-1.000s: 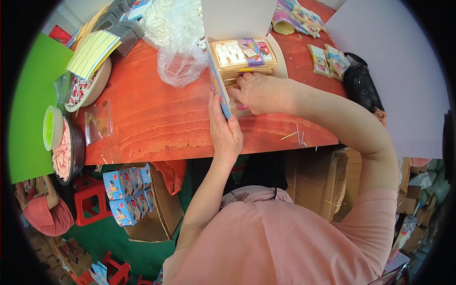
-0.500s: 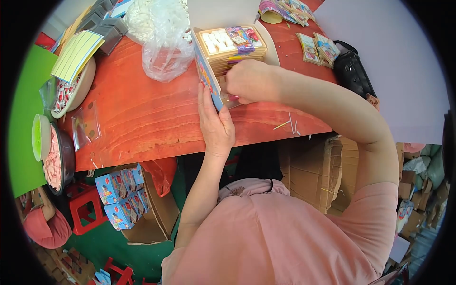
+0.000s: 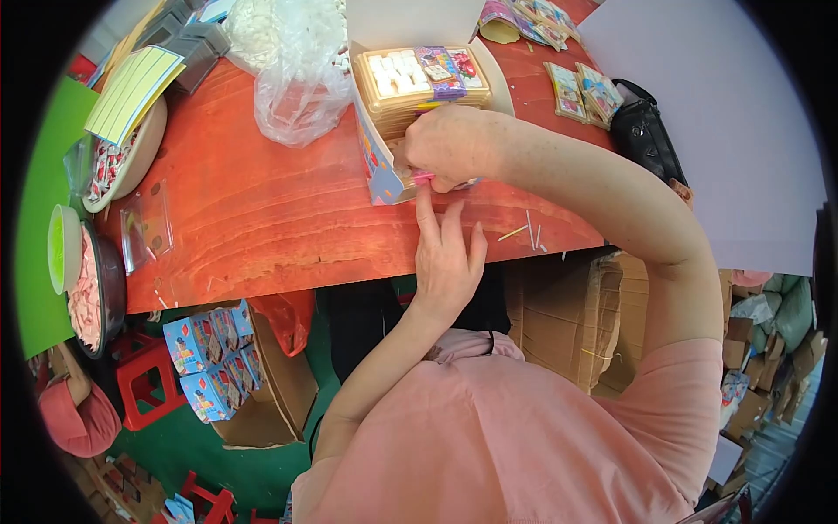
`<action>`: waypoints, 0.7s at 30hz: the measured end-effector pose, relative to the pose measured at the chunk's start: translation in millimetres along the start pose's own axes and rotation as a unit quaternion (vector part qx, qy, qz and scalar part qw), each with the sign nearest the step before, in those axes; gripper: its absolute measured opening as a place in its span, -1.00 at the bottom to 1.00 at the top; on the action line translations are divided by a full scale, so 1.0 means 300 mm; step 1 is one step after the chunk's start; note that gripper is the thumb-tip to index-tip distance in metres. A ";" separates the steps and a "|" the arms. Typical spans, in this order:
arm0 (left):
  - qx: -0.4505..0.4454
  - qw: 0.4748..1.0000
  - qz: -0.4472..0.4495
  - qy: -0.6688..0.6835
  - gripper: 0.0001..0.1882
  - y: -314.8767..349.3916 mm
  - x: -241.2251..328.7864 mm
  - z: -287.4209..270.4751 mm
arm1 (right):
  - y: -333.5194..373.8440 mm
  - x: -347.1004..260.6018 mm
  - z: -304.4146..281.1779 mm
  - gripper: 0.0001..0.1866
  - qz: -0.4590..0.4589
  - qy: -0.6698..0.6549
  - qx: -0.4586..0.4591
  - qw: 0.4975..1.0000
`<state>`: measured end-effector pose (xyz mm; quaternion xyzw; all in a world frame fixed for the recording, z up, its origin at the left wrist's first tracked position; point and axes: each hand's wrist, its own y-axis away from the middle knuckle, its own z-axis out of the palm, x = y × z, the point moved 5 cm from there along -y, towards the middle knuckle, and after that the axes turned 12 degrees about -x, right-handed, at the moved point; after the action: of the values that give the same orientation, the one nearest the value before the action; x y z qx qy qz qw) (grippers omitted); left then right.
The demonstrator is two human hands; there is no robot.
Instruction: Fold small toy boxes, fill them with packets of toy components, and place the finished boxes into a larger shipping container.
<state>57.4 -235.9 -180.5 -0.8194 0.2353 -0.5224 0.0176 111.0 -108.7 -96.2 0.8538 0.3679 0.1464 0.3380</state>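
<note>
Clear plastic bag (image 3: pixel 301 100) is sagging on the red tabletop (image 3: pixel 262 210), beyond and left of the left hand (image 3: pixel 447 262). Farther left of that hand, cream bowl (image 3: pixel 157 144) is holding small wrapped packets, with a yellow lined sheet (image 3: pixel 135 92) lying over it; dark basin (image 3: pixel 113 279) is holding pink pieces. Thin sticks (image 3: pixel 513 233) are lying near the left hand, to its right. Flat printed packs (image 3: pixel 583 92) and black pouch (image 3: pixel 648 131) are sitting beyond the right forearm. The right hand (image 3: pixel 449 144) is blocking part of the carton interior.

Vs half a second ago: left hand is no longer pressing on the blue side panel; it's now reaching toward the carton's near edge, below the right hand. More of the blue near end is showing. Right hand is staying down inside the carton.

Left fingers are spreading apart; can't tell if the index tip is touching the carton. Right fingers are curling down, a pink item (image 3: pixel 422 176) showing at their left; can't tell whether they're clamping it.

Open display carton (image 3: pixel 384 185) is sitting around the right hand, white lid standing up beyond it. Tray stack (image 3: pixel 425 74) is filling the carton's far part, just beyond the right knuckles; top tray is showing white pieces, a purple label, red at its right end.
</note>
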 end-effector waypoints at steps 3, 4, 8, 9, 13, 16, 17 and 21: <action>0.016 1.000 0.010 -0.014 -0.53 -0.003 0.013 0.031 | -0.010 0.016 0.017 -0.59 0.000 -0.001 0.009 1.000; 0.016 1.000 0.009 -0.015 -0.53 0.000 0.006 0.039 | -0.014 0.014 0.019 -0.58 -0.002 -0.002 0.014 1.000; 0.023 0.999 -0.020 0.020 -0.49 0.007 -0.008 0.045 | -0.013 0.016 0.024 -0.52 0.016 -0.004 -0.006 1.000; 0.019 0.999 -0.017 0.022 -0.48 0.006 -0.005 0.045 | -0.012 0.015 0.018 -0.52 0.015 -0.005 -0.006 1.000; 0.022 0.999 0.007 -0.035 -0.46 0.014 -0.026 0.050 | -0.011 0.019 0.014 -0.50 0.025 -0.016 -0.022 0.999; 0.035 0.998 0.019 -0.040 -0.38 0.005 -0.020 0.048 | -0.006 0.023 0.013 -0.49 0.027 -0.031 -0.017 0.999; 0.026 0.998 0.018 -0.053 -0.35 -0.001 -0.015 0.050 | -0.004 0.022 0.013 -0.49 0.029 -0.033 -0.015 0.999; -0.006 0.996 -0.016 -0.088 -0.34 -0.025 0.002 0.055 | -0.012 0.022 0.021 -0.52 0.019 -0.044 -0.013 0.999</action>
<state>74.7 -233.0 -185.4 -0.8659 0.2230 -0.4471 0.0254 117.0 -105.1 -103.2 0.8616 0.3346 0.1203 0.3621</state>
